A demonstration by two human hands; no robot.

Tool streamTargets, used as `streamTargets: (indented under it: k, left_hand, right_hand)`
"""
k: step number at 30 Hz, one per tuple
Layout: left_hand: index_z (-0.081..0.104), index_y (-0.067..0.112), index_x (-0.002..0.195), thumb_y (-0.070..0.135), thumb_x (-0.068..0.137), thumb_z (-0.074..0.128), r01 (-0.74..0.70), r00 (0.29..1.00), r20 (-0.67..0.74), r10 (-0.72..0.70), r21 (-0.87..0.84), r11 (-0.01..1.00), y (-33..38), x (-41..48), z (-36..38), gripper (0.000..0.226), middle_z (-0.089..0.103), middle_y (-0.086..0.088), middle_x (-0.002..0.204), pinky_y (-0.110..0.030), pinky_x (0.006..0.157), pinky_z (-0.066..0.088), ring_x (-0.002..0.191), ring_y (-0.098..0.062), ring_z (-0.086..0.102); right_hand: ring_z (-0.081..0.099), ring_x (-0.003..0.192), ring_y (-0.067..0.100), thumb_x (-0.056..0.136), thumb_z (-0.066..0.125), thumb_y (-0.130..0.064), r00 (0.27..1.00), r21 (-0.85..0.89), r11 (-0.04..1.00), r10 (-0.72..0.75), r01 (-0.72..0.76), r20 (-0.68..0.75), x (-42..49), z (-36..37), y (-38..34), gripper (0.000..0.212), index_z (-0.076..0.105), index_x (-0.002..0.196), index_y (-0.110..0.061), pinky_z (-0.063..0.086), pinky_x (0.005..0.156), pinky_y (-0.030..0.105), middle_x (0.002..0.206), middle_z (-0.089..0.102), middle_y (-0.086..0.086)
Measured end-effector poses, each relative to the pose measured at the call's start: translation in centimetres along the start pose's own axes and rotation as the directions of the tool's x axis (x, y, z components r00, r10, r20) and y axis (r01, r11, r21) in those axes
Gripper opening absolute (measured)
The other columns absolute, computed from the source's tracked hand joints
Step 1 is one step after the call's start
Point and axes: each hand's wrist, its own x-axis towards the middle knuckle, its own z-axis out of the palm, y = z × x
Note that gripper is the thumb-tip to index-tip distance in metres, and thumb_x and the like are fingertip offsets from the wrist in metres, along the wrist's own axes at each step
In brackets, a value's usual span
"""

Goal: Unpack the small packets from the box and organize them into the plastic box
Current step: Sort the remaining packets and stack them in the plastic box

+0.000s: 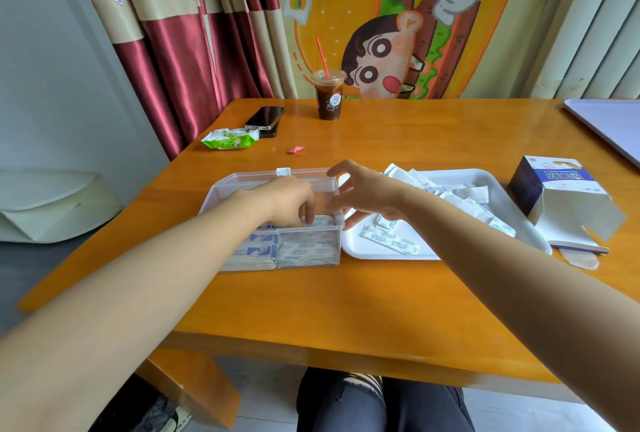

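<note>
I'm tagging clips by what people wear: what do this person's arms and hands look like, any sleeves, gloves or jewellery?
The left hand and right hand are ungloved, with no ring, watch or bracelet visible. The left arm and right arm are bare as far as the frame shows; no sleeves appear.

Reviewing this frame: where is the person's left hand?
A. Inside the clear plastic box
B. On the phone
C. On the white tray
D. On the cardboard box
A: the left hand reaches down into the plastic box, fingertips at the stacked packets; the tray lies to its right.
</note>
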Motion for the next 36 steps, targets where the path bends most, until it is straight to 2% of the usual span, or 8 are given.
streamTargets:
  k: [4,8,15,18,22,27,30,36]
  left_hand:
    - [0.073,0.023,0.098,0.020,0.086,0.067,0.024,0.999,0.035,-0.021,-0.093,0.995,0.3,-0.2,-0.3,0.013,0.062,0.007,0.087,-0.022,0.060,0.048,0.077,-0.015,0.063]
    - [0.072,0.017,0.101,0.021,0.090,0.063,0.046,0.995,0.094,-0.018,-0.305,0.951,0.4,-1.1,-1.5,0.015,0.070,-0.001,0.088,-0.026,0.064,0.057,0.074,-0.014,0.068]
    - [0.070,0.013,0.088,0.014,0.093,0.059,-0.106,0.939,-0.324,-0.119,-0.599,0.794,4.6,-1.9,-6.6,0.012,0.071,-0.005,0.079,-0.022,0.053,0.053,0.063,-0.014,0.066]
    - [0.071,0.016,0.088,0.020,0.091,0.060,-0.236,0.901,-0.433,-0.019,-0.526,0.817,9.3,-0.5,-6.8,0.012,0.070,0.001,0.076,-0.027,0.057,0.057,0.065,-0.014,0.066]
    - [0.073,0.022,0.088,0.023,0.086,0.065,-0.231,0.936,-0.337,0.099,-0.379,0.896,13.5,2.8,-3.8,0.008,0.066,0.010,0.080,-0.028,0.062,0.054,0.073,-0.012,0.065]
    - [0.062,0.022,0.112,0.023,0.085,0.067,-0.146,0.974,-0.218,0.063,-0.388,0.910,15.0,6.2,1.9,0.028,0.065,-0.001,0.100,-0.026,0.074,0.047,0.090,-0.020,0.060]
    - [0.057,0.021,0.121,0.023,0.084,0.067,-0.133,0.976,-0.214,0.044,-0.421,0.897,15.2,7.0,3.5,0.038,0.060,0.000,0.098,-0.028,0.077,0.044,0.088,-0.019,0.057]
    - [0.057,0.033,0.120,0.026,0.078,0.073,-0.106,0.974,-0.225,0.003,-0.448,0.888,15.0,7.8,4.4,0.046,0.045,-0.001,0.113,-0.030,0.082,0.048,0.087,-0.017,0.053]
  right_hand:
    - [0.066,0.075,0.020,0.080,0.072,-0.001,1.000,-0.005,1.000,0.022,-0.022,-0.005,-0.5,0.0,0.0,0.067,0.037,0.135,-0.017,0.061,0.067,0.038,0.104,0.053,0.010]
    - [0.068,0.081,0.023,0.080,0.074,-0.008,1.000,0.002,1.000,0.022,-0.022,0.020,-0.8,-0.1,0.0,0.069,0.035,0.136,-0.016,0.061,0.067,0.035,0.111,0.055,0.015]
    - [0.066,0.089,0.024,0.091,0.063,-0.022,0.991,0.003,1.000,-0.023,0.024,-0.132,-1.9,-4.7,0.6,0.042,0.048,0.127,-0.007,0.059,0.072,0.034,0.109,0.063,0.015]
    - [0.064,0.076,0.021,0.092,0.060,-0.015,0.961,-0.112,0.994,-0.018,-0.014,-0.274,-3.7,-7.6,2.7,0.022,0.061,0.110,-0.003,0.057,0.065,0.028,0.093,0.066,0.014]
    - [0.064,0.069,0.020,0.086,0.066,-0.013,0.944,-0.342,0.927,0.038,-0.156,-0.326,-6.0,-10.2,6.9,0.014,0.068,0.098,-0.006,0.056,0.061,0.028,0.087,0.070,0.014]
    - [0.061,0.095,0.024,0.080,0.071,-0.023,0.956,-0.676,0.712,-0.028,-0.187,-0.294,-7.9,-10.4,10.4,0.031,0.069,0.108,-0.009,0.049,0.086,0.036,0.105,0.069,0.008]
    - [0.060,0.098,0.026,0.079,0.073,-0.029,0.954,-0.736,0.654,-0.071,-0.177,-0.292,-7.6,-10.2,11.5,0.039,0.067,0.112,-0.010,0.049,0.081,0.035,0.109,0.066,0.010]
    - [0.059,0.097,0.022,0.075,0.078,-0.029,0.961,-0.699,0.694,-0.032,-0.176,-0.274,-7.0,-10.6,11.5,0.044,0.064,0.114,-0.012,0.040,0.069,0.025,0.107,0.065,0.005]
